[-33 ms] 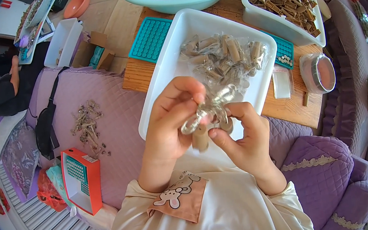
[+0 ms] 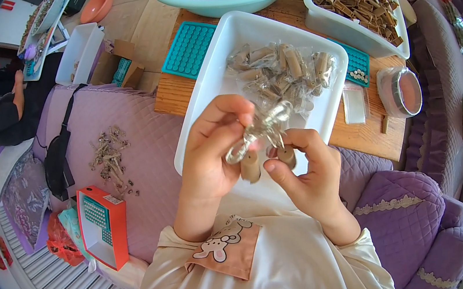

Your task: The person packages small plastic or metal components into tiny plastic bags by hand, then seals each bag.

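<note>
Around the work, a home room with a purple quilted bedspread [image 2: 143, 121] at left of the frame and, from centre toward upper right, a bench of orange-brown wood [image 2: 372, 139]. On the bench, a deep rectangular white plastic tray [image 2: 218, 85], holding in its upper part a heap of tan cylinders in clear wrap [image 2: 294, 63]. Just beside, at upper left of the tray, a flat teal mat with rows of round bumps [image 2: 188, 49]. At top of the frame, a round pale turquoise basin [image 2: 231, 7] full of small glittering pieces.

At centre of the frame, above the near part of the tray, a crumpled bunch of shiny clear plastic [image 2: 277, 116], with a left tan cylinder [image 2: 250, 168] and a right tan cylinder [image 2: 287, 156] just below. Left grip [image 2: 208, 147] nearly closed, pinching the plastic bunch; right grip [image 2: 312, 160] closed around the right cylinder, between thumb and forefinger. Impossible to tell the firmness of the pinch.

Probably light to lift: thin, soft and slippery in the plastic part, easy to tear; stiffer and drier in the cylinders. Better to hold a cylinder by its side, and to pinch the plastic lightly.
</note>
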The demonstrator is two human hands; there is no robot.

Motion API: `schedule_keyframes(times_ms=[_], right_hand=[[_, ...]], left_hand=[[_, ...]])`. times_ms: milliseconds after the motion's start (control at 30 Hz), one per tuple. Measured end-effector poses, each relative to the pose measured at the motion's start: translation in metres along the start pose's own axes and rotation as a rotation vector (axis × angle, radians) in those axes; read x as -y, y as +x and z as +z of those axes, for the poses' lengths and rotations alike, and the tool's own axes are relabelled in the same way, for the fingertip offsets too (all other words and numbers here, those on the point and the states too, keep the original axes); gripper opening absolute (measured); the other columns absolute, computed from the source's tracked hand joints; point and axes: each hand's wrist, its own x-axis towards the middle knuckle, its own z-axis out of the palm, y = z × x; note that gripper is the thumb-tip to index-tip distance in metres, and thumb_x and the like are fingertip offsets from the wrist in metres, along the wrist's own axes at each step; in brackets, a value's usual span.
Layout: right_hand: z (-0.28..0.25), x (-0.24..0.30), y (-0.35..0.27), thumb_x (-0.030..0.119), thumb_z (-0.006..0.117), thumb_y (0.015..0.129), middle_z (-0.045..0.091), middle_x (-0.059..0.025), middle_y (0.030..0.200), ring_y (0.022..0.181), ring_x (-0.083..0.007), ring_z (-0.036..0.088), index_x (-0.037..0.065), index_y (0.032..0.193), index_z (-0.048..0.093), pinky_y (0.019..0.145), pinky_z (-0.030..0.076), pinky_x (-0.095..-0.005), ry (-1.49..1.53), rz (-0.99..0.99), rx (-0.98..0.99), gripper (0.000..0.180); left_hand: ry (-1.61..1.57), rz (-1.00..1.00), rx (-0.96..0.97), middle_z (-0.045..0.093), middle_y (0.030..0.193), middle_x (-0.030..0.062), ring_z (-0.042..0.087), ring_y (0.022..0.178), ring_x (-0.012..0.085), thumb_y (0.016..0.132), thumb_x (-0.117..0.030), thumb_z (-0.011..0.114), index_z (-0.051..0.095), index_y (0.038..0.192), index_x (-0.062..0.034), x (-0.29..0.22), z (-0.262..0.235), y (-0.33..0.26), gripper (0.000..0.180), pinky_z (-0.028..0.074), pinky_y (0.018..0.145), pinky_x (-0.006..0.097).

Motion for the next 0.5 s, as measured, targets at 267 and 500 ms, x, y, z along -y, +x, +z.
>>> schedule_keyframes(times_ms=[267,500], right_hand=[[0.0,0.005,-0.004,0.003,0.07,0.065,0.052,-0.0064,0.062,0.047,-0.0132,0.049,-0.001,0.089,0.05,0.043,0.039,-0.0226,-0.117,-0.11,-0.111,0.031],[-0.016,0.017,-0.003,0.0,0.067,0.066,0.045,-0.0007,0.053,0.042,-0.0084,0.04,0.0,0.09,0.049,0.041,0.034,-0.0196,-0.124,-0.082,-0.078,0.03]], left_hand=[[0.423,0.127,-0.054,0.049,0.088,0.0041,0.049,0.071,0.0068,0.084,-0.01,0.04,0.051,0.093,0.0013,0.003,-0.007,0.001,0.019,0.042,0.063,0.02],[0.593,0.201,0.007,0.049,0.09,0.0041,0.048,0.076,0.0078,0.071,-0.005,0.066,0.053,0.091,-0.0003,0.009,-0.004,0.001,0.024,0.041,0.062,0.018]])
